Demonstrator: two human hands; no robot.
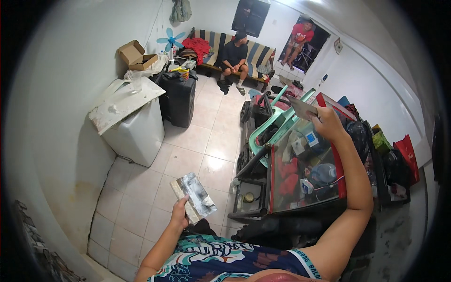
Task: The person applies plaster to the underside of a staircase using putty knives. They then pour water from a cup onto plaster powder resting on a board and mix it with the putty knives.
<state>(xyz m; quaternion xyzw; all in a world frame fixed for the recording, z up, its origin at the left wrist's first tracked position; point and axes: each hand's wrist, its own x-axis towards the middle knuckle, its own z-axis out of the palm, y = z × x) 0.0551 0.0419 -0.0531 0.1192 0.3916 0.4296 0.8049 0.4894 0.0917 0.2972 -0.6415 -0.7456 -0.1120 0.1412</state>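
Observation:
My left hand (180, 214) grips a wide putty knife (199, 193) by its pale back edge, low over the tiled floor. Whitish putty is smeared on its grey metal blade. My right hand (328, 124) is raised and stretched out to the right, closed round a second putty knife (302, 108). That one has a flat grey blade pointing left, above a glass display case (305, 164) with a red edge. A light green plastic chair (270, 134) lies beside the case, behind the blade.
At left a white boxy appliance (136, 136) carries a stained board (127, 103); a black speaker-like box (181, 101) adjoins it. One person (235, 56) sits on a striped sofa (258, 56), another (299, 40) in the doorway. Bags (399, 160) crowd the right wall.

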